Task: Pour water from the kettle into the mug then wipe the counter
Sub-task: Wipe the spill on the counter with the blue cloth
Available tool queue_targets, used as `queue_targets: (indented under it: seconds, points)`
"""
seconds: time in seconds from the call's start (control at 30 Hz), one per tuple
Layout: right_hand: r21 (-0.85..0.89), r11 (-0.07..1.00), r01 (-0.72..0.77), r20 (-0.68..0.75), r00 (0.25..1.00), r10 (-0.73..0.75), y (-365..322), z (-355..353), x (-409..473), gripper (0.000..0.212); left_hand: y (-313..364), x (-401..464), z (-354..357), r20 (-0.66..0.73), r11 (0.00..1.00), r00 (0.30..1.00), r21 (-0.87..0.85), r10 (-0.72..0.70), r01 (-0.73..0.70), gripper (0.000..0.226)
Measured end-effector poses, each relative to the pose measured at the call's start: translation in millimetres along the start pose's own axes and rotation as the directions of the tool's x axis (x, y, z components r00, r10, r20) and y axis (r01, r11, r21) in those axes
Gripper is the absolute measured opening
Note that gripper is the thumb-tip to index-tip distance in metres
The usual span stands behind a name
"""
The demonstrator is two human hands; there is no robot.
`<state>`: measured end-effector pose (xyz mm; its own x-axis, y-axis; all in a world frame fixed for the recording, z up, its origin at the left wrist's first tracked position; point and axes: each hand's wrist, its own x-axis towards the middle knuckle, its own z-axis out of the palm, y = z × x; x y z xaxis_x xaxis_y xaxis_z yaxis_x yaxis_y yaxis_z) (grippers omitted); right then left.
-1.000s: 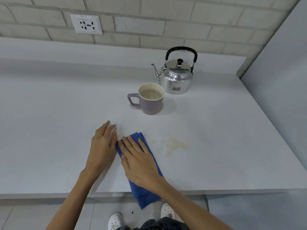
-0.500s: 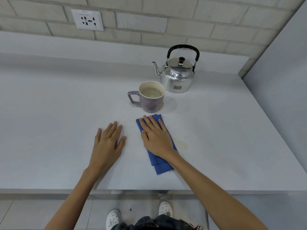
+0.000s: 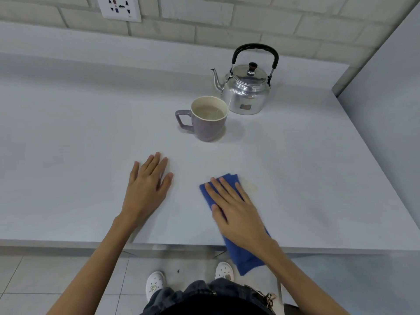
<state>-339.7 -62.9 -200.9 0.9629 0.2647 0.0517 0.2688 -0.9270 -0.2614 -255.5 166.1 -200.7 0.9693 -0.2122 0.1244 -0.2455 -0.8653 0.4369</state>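
Left hand [image 3: 148, 185]: flat on the counter [image 3: 68, 144], fingers spread, grasping nothing; brace on it.
Right hand [image 3: 236, 208]: palm pressing the blue cloth [image 3: 246, 255], not clenched.
Faint stain [image 3: 251, 187]: just right of your fingertips; sweep across it.
Mug [image 3: 208, 119], kettle [image 3: 246, 89]: behind; steer clear.

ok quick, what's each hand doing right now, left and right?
Left hand: open, flat on the counter, holding nothing.
Right hand: open, palm pressed flat on the blue cloth, not gripping it.
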Motion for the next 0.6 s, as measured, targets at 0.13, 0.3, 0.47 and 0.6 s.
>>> queue_targets:
  seconds: [0.13, 0.3, 0.47, 0.6]
  points:
    - [-0.037, 0.993, -0.112, -0.045, 0.993, 0.110, 44.9, -15.8, -3.7, 0.050, 0.7, -0.9, 0.2, -0.024, 1.000, 1.000, 0.001, 0.006, -0.006, 0.051]
    - [-0.072, 0.962, -0.262, -0.013, 0.965, 0.262, 94.9, -27.8, 36.8, 0.050, 1.6, -0.9, -0.1, -0.036, 1.000, 0.999, 0.001, 0.010, -0.010, 0.050]
    - [-0.060, 0.963, -0.264, 0.005, 0.964, 0.265, 82.3, -20.9, 83.0, 0.052, 1.8, -1.2, 0.2, -0.042, 1.000, 0.999, 0.002, 0.013, -0.013, 0.050]
    - [-0.050, 0.976, -0.212, 0.025, 0.977, 0.214, 47.2, -9.4, 92.4, 0.052, 1.5, -1.0, 0.8, -0.034, 1.000, 0.999, 0.003, 0.015, -0.014, 0.050]
